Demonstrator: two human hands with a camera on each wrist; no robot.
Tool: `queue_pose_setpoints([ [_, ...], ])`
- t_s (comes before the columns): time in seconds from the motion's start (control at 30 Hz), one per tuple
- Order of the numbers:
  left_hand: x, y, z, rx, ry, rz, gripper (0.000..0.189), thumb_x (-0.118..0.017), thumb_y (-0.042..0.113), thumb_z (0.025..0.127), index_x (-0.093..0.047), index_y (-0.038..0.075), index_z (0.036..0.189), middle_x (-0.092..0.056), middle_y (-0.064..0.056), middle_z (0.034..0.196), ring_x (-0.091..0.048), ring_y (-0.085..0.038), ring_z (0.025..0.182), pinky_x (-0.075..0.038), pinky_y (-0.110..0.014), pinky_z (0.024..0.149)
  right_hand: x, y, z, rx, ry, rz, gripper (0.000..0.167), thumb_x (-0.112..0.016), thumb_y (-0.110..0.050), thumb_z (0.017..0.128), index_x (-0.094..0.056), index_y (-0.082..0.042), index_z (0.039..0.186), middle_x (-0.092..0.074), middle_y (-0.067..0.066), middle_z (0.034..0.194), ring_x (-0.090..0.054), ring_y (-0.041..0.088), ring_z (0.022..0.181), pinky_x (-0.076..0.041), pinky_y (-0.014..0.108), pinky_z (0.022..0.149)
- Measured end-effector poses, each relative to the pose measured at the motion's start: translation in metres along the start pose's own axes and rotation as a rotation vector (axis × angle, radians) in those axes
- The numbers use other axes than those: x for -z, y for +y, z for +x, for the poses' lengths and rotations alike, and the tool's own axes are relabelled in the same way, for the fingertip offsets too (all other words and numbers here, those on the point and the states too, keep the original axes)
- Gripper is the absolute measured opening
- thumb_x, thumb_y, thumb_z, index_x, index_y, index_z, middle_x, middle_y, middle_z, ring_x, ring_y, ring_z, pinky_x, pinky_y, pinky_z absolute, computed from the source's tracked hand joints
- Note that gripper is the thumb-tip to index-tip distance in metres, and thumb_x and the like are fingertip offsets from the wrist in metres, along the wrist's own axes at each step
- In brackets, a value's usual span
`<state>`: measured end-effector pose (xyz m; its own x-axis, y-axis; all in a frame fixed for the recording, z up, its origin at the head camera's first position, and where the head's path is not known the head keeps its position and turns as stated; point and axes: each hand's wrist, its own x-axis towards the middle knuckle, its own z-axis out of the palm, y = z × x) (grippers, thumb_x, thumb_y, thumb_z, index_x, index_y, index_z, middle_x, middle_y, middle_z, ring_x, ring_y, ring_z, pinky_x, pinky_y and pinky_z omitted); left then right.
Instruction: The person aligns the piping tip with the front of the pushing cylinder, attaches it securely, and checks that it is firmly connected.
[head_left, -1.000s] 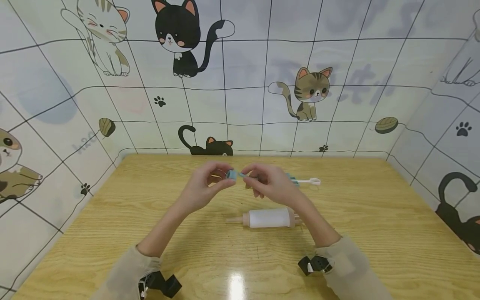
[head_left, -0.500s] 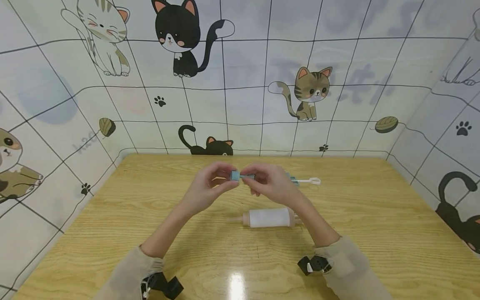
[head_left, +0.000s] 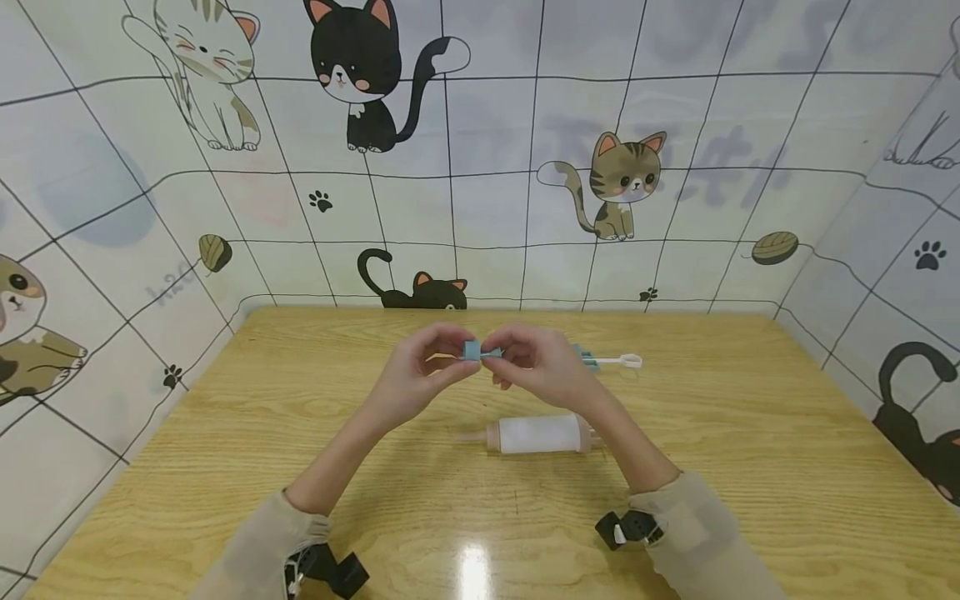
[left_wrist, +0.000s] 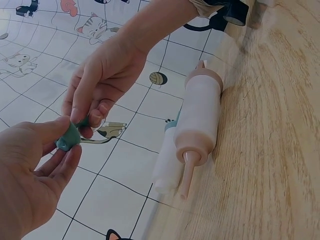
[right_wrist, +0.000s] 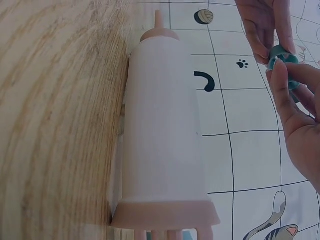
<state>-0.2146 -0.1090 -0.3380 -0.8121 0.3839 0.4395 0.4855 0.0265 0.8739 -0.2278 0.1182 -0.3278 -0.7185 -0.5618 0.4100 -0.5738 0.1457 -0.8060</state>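
Observation:
My left hand (head_left: 411, 379) pinches a teal cap-like piece (head_left: 471, 351) between thumb and fingers, above the table's far part. Facing it, my right hand (head_left: 546, 368) pinches a smaller teal piece (head_left: 492, 353) by its end. The two pieces meet or nearly so; whether they are joined I cannot tell. In the right wrist view the cap (right_wrist: 280, 51) shows a round, hollow opening. Fingers cover much of both pieces in the left wrist view.
A white cylinder with pink ends and a narrow nozzle (head_left: 538, 436) lies on the wooden table (head_left: 420, 517), nearer me. Behind my right hand lies a teal-and-white tool with a looped white rod (head_left: 628, 361). Cat-print cloth (head_left: 495, 208) rises behind and beside the table.
My left hand has moved slightly right, bringing the teal cap against or close to the smaller piece. My right fingers have shifted a little on that piece. The cylinder stays put.

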Motion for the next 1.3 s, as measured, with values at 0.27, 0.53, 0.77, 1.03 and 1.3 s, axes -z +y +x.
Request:
queue_pose_setpoints([
  [0.27, -0.0009, 0.0013, -0.0001, 0.010, 0.007, -0.033, 0.031, -0.072, -0.003, 0.091, -0.062, -0.001, 0.120, -0.066, -0.015, 0.110, -0.064, -0.024, 0.104, -0.057, -0.040, 0.094, 0.0019, -0.0007, -0.0011, -0.004, -0.016, 0.119, 0.022, -0.052, 0.000, 0.103, -0.066, 0.006, 0.119, -0.068, 0.021, 0.093, -0.068, 0.024, 0.077, -0.061, 0.042, 0.073],
  [0.53, -0.0017, 0.0016, -0.0009, 0.009, 0.006, -0.047, 0.031, -0.072, -0.003, 0.092, -0.062, -0.001, 0.120, -0.065, -0.015, 0.111, -0.064, -0.025, 0.105, -0.057, -0.039, 0.093, 0.0028, 0.0009, -0.0016, -0.003, -0.025, 0.179, 0.024, -0.048, 0.002, 0.105, -0.063, 0.011, 0.122, -0.067, 0.024, 0.092, -0.067, 0.020, 0.078, -0.061, 0.037, 0.073],
  [0.77, -0.0030, 0.0029, -0.0006, 0.002, 0.005, -0.079, 0.030, -0.072, -0.003, 0.091, -0.062, -0.002, 0.119, -0.065, -0.015, 0.112, -0.065, -0.024, 0.105, -0.057, -0.039, 0.094, 0.0054, 0.0006, -0.0004, -0.012, -0.031, 0.189, 0.021, -0.053, 0.002, 0.103, -0.062, 0.009, 0.121, -0.068, 0.020, 0.089, -0.067, 0.019, 0.076, -0.061, 0.034, 0.071],
  [1.03, -0.0042, 0.0048, -0.0017, -0.008, 0.004, -0.106, 0.031, -0.072, -0.004, 0.091, -0.063, 0.000, 0.119, -0.065, -0.013, 0.111, -0.064, -0.021, 0.104, -0.057, -0.040, 0.094, 0.0062, -0.0018, 0.0004, -0.038, -0.013, 0.223, 0.015, -0.058, 0.006, 0.099, -0.060, 0.007, 0.114, -0.068, 0.017, 0.092, -0.067, 0.029, 0.077, -0.061, 0.038, 0.069],
  [1.3, -0.0078, 0.0068, -0.0020, -0.033, -0.006, -0.144, 0.030, -0.071, -0.008, 0.090, -0.062, -0.002, 0.118, -0.064, -0.014, 0.115, -0.064, -0.022, 0.103, -0.056, -0.041, 0.095, 0.0059, -0.0034, -0.0002, -0.027, 0.031, 0.177, 0.013, -0.062, 0.006, 0.097, -0.064, 0.005, 0.110, -0.068, 0.011, 0.089, -0.063, 0.023, 0.072, -0.059, 0.037, 0.066],
])
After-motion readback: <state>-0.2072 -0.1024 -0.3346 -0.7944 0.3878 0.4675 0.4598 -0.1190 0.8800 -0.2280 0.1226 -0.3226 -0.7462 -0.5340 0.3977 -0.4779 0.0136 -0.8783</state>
